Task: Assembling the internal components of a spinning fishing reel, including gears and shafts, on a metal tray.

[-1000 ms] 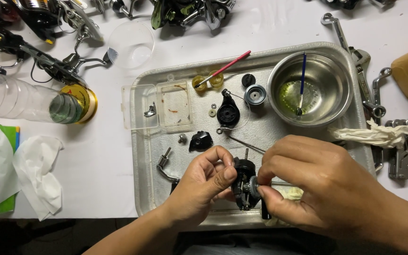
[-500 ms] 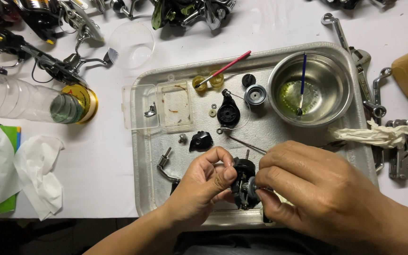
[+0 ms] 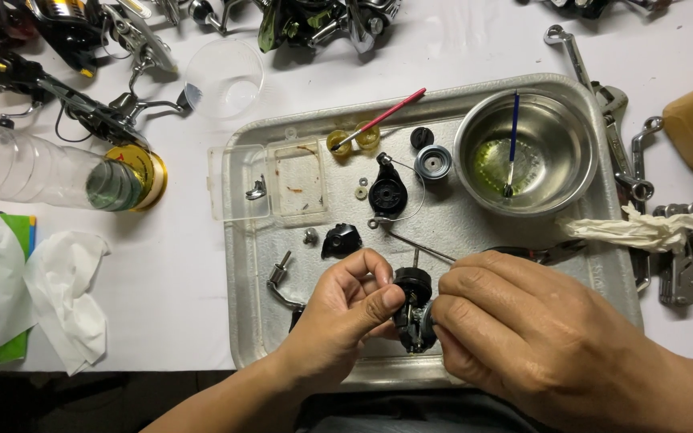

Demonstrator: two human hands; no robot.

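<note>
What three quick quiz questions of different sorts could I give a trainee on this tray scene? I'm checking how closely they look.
1. True or false: both hands grip the black reel body over the metal tray.
2. Multiple choice: where does the blue-handled brush stand? A) in the steel bowl; B) in the clear plastic box; C) on the crumpled tissue.
3. Fill in: the red-handled brush rests on two small ______ caps.

Key: 1 true: the left hand and right hand both hold it. 2 A. 3 yellow.
</note>
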